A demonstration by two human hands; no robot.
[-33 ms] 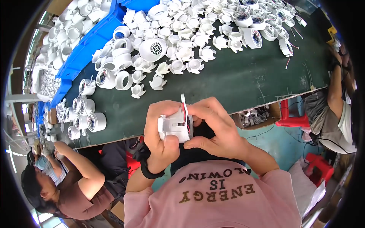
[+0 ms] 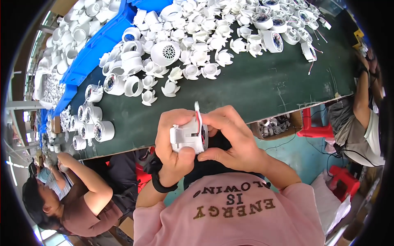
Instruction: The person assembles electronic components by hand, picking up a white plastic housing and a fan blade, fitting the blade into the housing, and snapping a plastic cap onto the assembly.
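Note:
In front of my chest I hold a white plastic fan housing (image 2: pixel 186 138) with a dark round opening on its right side. My left hand (image 2: pixel 169 143) is closed around its left side, thumb pressed on the near edge. On the other side, my right hand (image 2: pixel 230 137) grips it between thumb and fingers. A thin red and white cable (image 2: pixel 199 117) rises from the housing past my right fingertips and ends in a small white connector (image 2: pixel 196 105). My left fingers are partly hidden behind the housing.
Loose white fan blades (image 2: pixel 201 57) cover the far part of the green table (image 2: pixel 254 96). Fan units with wires (image 2: pixel 273 41) lie at the far right; several assembled units (image 2: pixel 104 131) stand at left. Blue bins (image 2: pixel 92 39) hold white parts. A co-worker (image 2: pixel 82 197) sits at left, another person (image 2: pixel 361 119) at right.

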